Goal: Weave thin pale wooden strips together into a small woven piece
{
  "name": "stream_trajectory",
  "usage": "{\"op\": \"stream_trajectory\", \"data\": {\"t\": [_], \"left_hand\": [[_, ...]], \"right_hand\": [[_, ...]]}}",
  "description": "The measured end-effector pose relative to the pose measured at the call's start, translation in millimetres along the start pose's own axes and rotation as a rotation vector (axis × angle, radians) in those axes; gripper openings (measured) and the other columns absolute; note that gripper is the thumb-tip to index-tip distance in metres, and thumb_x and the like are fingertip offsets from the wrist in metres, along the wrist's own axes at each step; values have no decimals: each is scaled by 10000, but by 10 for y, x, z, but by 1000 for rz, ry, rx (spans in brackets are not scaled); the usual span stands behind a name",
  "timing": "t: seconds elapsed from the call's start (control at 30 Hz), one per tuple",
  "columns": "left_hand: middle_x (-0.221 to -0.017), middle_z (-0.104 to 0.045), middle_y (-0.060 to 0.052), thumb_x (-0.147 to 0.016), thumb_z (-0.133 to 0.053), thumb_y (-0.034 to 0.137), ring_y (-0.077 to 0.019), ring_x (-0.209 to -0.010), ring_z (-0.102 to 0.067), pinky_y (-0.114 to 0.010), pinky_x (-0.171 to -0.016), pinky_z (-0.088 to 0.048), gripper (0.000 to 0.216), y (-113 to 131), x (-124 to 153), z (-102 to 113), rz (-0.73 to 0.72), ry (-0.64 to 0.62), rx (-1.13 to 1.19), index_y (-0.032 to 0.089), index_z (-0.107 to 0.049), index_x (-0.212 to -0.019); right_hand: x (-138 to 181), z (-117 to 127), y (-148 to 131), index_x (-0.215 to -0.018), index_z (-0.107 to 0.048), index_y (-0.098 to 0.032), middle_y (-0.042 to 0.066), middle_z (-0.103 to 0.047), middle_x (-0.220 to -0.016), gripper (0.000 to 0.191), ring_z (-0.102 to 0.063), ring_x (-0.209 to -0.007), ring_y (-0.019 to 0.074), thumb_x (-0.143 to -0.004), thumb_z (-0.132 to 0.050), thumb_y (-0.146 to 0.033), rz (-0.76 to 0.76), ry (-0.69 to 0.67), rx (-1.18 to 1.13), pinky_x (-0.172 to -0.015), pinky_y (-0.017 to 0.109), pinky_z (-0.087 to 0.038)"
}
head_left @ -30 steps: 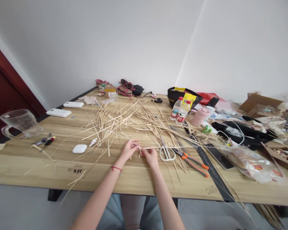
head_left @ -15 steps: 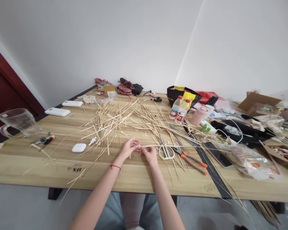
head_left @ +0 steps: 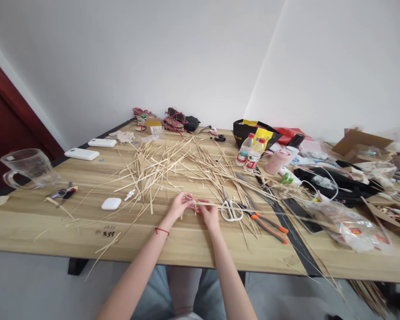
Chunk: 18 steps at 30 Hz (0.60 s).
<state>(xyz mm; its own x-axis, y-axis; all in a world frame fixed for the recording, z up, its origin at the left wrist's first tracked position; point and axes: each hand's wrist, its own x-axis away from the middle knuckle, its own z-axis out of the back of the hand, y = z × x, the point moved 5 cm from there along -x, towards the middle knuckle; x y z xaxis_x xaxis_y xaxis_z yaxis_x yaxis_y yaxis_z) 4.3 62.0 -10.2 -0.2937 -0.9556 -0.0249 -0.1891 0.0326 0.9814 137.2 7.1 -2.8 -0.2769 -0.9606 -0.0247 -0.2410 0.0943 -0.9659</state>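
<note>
My left hand (head_left: pixel 180 206), with a red string round its wrist, is closed with its fingertips pinching thin pale bamboo strips. A thin whitish strip (head_left: pixel 146 158) reaches up and left from near these fingers. Close beside it, my right hand (head_left: pixel 209 215) pinches a long bamboo strip (head_left: pixel 226 206) that runs out to the right over the scissors, its far part blurred. The fingertips nearly meet, and where the strips join there is too small to make out. White-handled scissors (head_left: pixel 232 211) and orange-handled pliers (head_left: pixel 270 224) lie just right of my right hand.
A loose pile of bamboo strips (head_left: pixel 160 162) spreads beyond my hands. A glass mug (head_left: pixel 30 168), a white earphone case (head_left: pixel 111 203) and a small cutter (head_left: pixel 62 194) lie left. Bottles (head_left: pixel 254 153), a pink cup (head_left: pixel 277 161), a phone (head_left: pixel 302 215) and plastic bags (head_left: pixel 350 222) crowd the right.
The long strip from my right hand has swung slightly lower at its far right end. The thin strip on the left shows longer and straighter. Both hands stay almost in place.
</note>
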Motion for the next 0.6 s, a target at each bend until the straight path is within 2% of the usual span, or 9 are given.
{"op": "stream_trajectory", "data": {"t": [0.3,0.6], "left_hand": [[-789,-653,-29,-648,-751,265,-161,-717,-659,-306,-653,-567,331,27,10,-31,-4,-17,15,144,-540,-873],[-801,-655,-31,-648,-751,270,-170,-756,-660,-312,-687,-559,325,46,16,-47,0,-22,7,152,-542,-869]], "right_hand": [[-11,-15,-1,-731,-672,-132,58,-692,-618,415,-626,-500,170,-478,-815,-427,-73,31,-57,-523,299,-527],[19,-12,-40,-812,-673,-120,71,-695,-635,507,-585,-424,139,-514,-798,-511,-71,-2,7,-401,239,-463]]}}
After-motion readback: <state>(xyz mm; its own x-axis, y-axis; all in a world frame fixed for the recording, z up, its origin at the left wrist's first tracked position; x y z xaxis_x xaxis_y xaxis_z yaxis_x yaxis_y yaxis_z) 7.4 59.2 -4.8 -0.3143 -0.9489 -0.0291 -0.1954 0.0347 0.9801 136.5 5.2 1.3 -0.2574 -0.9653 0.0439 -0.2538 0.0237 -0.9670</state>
